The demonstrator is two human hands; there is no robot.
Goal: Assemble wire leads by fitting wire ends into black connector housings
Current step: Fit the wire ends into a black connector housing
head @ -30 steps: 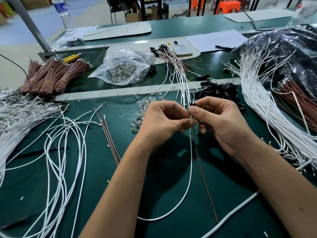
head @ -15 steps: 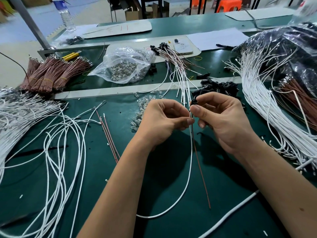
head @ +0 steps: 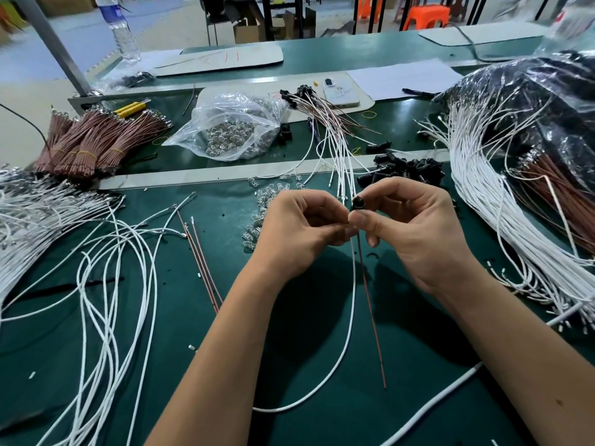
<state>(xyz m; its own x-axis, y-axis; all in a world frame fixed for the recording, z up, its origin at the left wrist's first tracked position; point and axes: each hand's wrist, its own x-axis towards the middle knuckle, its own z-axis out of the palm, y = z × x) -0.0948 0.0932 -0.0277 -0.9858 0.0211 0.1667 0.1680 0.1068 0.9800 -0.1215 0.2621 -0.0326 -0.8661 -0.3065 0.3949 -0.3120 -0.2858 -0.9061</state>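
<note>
Two hands meet: the right hand (head: 415, 233) has lifted the black housing (head: 358, 202) higher, pinching it; the left hand (head: 299, 233) pinches wires below, apparently seating ends.

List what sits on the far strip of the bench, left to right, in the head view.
Bundles of red-brown wires tied with yellow bands → yellow-handled tool → clear plastic bag of small glass bulbs → fan of finished white and red leads with black connectors → white phone → large clear bag of white wires.
</note>
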